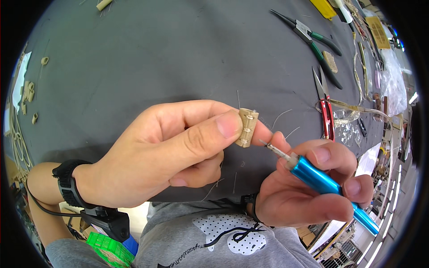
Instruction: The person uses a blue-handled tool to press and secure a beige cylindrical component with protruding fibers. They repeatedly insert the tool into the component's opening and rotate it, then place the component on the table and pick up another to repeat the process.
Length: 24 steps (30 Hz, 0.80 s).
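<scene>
A short tan tube (247, 128) with pale stitches along its side is pinched between the thumb and fingers of my left hand (174, 143). A thin thread end sticks up beside it. My right hand (290, 192) has its fingers around an awl (317, 178) with a shiny blue handle. The awl's thin metal tip points up and left toward the tube, a short gap away from it. Both hands are above the dark grey work surface (147, 58), near its front edge.
Green-handled needle-nose pliers (308, 38) and red-handled scissors (327, 111) lie to the right, with a small tan block (330, 61) by the pliers. Several tan tube pieces (29, 91) sit at the left. Clear plastic (393, 76) and cords line the right edge.
</scene>
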Available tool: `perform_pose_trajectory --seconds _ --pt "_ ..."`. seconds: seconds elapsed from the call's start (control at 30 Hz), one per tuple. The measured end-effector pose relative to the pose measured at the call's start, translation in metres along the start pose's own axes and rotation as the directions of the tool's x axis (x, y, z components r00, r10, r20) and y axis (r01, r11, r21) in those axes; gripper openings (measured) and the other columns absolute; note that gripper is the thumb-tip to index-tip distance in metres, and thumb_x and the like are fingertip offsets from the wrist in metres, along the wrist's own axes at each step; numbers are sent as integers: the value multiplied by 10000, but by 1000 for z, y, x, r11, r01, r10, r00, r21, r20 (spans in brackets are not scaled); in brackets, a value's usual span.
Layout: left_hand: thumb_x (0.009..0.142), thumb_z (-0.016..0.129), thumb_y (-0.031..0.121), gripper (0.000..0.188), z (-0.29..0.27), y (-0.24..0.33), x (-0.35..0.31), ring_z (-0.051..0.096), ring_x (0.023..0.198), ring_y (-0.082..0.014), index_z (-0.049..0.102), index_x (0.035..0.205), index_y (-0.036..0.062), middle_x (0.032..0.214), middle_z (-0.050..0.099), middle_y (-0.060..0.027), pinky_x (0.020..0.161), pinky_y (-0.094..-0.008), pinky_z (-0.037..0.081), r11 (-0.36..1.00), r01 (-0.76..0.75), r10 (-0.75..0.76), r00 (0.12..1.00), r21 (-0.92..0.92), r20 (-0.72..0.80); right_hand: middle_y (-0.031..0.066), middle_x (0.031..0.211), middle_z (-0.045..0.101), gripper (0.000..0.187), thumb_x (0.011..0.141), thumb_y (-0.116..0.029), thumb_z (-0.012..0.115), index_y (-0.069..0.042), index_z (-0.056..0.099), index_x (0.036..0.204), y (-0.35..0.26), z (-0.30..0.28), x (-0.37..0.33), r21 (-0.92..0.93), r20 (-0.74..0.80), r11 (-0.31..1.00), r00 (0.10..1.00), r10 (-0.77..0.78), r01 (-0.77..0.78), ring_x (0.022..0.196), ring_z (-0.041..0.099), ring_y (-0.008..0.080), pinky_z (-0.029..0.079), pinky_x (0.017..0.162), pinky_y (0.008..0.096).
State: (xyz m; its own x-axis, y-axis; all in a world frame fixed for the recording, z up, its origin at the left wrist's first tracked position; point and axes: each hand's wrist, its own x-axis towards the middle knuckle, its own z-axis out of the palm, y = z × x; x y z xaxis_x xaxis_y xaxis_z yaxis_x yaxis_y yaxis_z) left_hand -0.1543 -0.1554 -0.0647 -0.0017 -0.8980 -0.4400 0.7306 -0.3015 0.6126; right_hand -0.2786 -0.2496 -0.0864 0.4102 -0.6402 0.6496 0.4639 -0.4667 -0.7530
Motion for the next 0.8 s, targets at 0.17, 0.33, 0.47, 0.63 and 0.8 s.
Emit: perform_pose_trajectory --seconds 0.17,0.33,0.47,0.63,0.8 --pt "862 335 325 343 0 0 1 207 366 -41 453 926 9 426 275 36 418 -207 229 1000 -5 5 1000 3 16 212 868 469 292 852 -355 268 -112 272 1013 1 -4 1 38 13 999 1000 27 -28 584 543 183 532 512 307" --pt "864 331 321 339 -1 -1 1 203 364 -40 450 923 9 425 276 38 412 -202 224 999 -31 31 999 23 20 204 861 468 286 854 -352 267 -111 277 1007 2 -2 2 43 23 998 999 44 -45 587 536 174 531 508 300" --pt "864 330 324 339 -1 -1 1 202 363 -36 450 918 11 429 280 39 411 -198 226 999 -27 26 999 20 23 198 854 468 281 856 -350 266 -110 281 1001 3 -2 3 45 27 998 998 51 -52 590 529 167 531 505 295" --pt "862 334 326 342 -1 0 1 205 362 -33 448 917 9 436 285 40 414 -196 232 1000 -23 23 999 12 31 190 847 468 276 858 -348 266 -109 286 994 2 -1 4 42 33 997 998 57 -59 593 521 158 530 501 288" --pt "861 338 327 347 -1 0 1 209 363 -32 446 924 4 439 283 45 425 -196 244 1000 -24 23 1000 20 15 182 839 467 271 859 -346 265 -108 291 987 2 -1 4 45 38 997 997 64 -66 596 514 149 530 496 282"
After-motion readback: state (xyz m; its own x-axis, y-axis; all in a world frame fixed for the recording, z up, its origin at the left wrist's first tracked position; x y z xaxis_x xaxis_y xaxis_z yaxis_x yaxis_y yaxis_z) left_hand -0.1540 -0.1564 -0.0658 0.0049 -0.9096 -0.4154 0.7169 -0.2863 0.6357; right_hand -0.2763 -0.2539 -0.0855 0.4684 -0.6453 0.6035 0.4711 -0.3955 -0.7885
